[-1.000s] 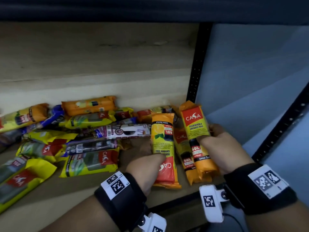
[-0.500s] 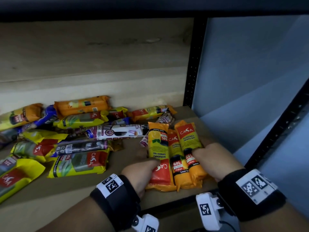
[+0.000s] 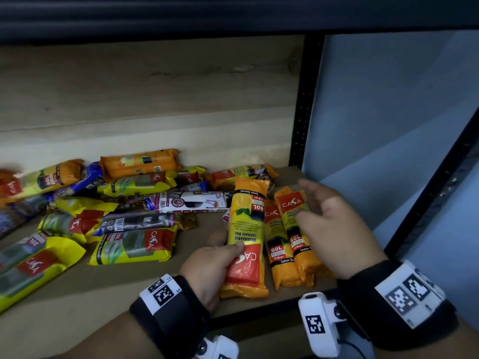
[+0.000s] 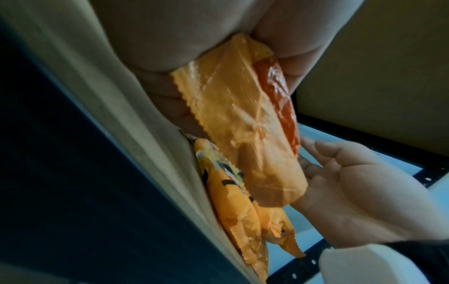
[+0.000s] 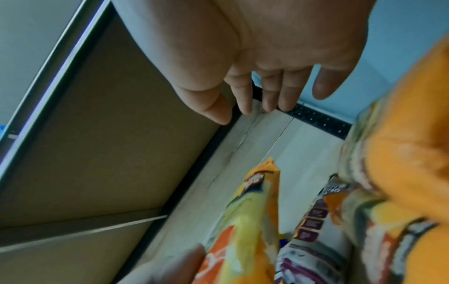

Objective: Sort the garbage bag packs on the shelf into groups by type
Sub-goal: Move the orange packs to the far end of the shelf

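My left hand (image 3: 220,260) grips an orange 60L Casa pack (image 3: 247,237) by its lower red end, lifted just above the shelf; the left wrist view shows the same orange pack (image 4: 243,119) in my palm. Two more orange 60L packs (image 3: 287,239) lie side by side to its right, near the shelf's front right corner. Above them hovers my right hand (image 3: 334,224), fingers spread and holding nothing; the right wrist view shows this open right hand (image 5: 262,80). A mixed heap of yellow, orange, purple and white packs (image 3: 134,221) covers the left of the shelf.
The wooden shelf board (image 3: 129,288) has bare room along its front. A black perforated upright (image 3: 302,120) stands at the back right, another black upright (image 3: 427,203) at the front right. A dark shelf edge (image 3: 233,16) runs overhead. A pale wall lies beyond the right side.
My right hand has let go of the orange pack it held, which lies beside the other on the shelf, and has lifted open. My left hand has raised its pack slightly.
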